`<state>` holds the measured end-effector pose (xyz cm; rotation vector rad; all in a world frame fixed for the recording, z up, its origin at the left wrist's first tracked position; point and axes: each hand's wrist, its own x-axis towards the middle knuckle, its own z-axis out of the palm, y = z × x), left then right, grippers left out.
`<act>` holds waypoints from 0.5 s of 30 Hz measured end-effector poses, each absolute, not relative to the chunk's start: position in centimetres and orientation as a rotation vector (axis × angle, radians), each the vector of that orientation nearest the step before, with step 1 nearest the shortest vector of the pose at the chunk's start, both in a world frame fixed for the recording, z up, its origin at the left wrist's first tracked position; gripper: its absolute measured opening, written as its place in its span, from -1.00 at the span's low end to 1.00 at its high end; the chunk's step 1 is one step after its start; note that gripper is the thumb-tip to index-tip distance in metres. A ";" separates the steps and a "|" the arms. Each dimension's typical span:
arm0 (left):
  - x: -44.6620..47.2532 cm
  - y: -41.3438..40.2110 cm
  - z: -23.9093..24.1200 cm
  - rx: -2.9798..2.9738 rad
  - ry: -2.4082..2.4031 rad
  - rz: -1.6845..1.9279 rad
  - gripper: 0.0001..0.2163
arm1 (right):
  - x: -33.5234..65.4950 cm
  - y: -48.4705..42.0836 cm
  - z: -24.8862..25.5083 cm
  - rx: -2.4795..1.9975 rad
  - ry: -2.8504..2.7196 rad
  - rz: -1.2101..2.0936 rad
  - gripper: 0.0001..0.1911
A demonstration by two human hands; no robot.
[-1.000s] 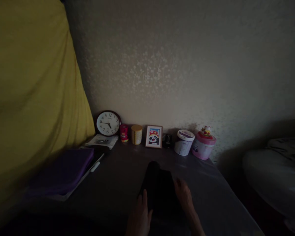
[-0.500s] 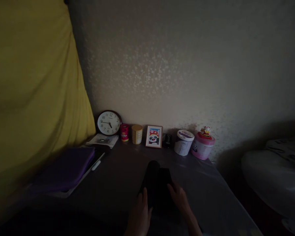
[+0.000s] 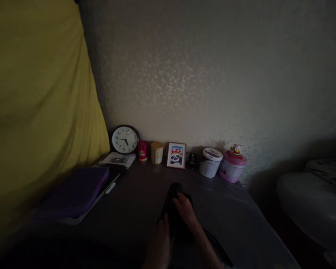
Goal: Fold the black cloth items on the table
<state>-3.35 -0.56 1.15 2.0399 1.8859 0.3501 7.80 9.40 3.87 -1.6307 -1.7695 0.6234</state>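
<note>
A dark, soft-looking black object [image 3: 174, 194], perhaps folded cloth, lies on the dim table [image 3: 134, 201] in front of me. My left hand [image 3: 160, 246] rests flat at its left side, fingers stretched toward it. My right hand [image 3: 184, 211] lies on top of the black object, fingers curled over it. The scene is very dark and the details of the object are hard to make out.
Along the wall stand a round clock [image 3: 124, 139], a red can [image 3: 142, 150], a tan can [image 3: 157, 152], a small panda picture frame [image 3: 176, 155], a white tub [image 3: 210, 162] and a pink tub [image 3: 232, 166]. A purple folder [image 3: 78, 190] lies left. Yellow curtain [image 3: 36, 112] hangs left.
My right hand has moved left and forward from the right side of the black object onto its top. The left hand has hardly moved.
</note>
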 end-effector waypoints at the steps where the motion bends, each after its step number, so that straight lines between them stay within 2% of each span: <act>1: -3.3 -0.6 1.3 2.038 1.884 0.344 -0.46 | 7.4 9.6 3.8 -1.651 -1.776 0.642 -0.67; 7: -3.4 -0.7 1.8 2.045 1.867 0.330 -0.44 | 6.4 10.1 3.4 -1.698 -1.783 0.714 -0.66; 15: -4.0 -0.6 -0.2 2.069 1.815 0.401 -0.46 | 6.2 9.9 3.6 -1.659 -1.909 0.702 -0.69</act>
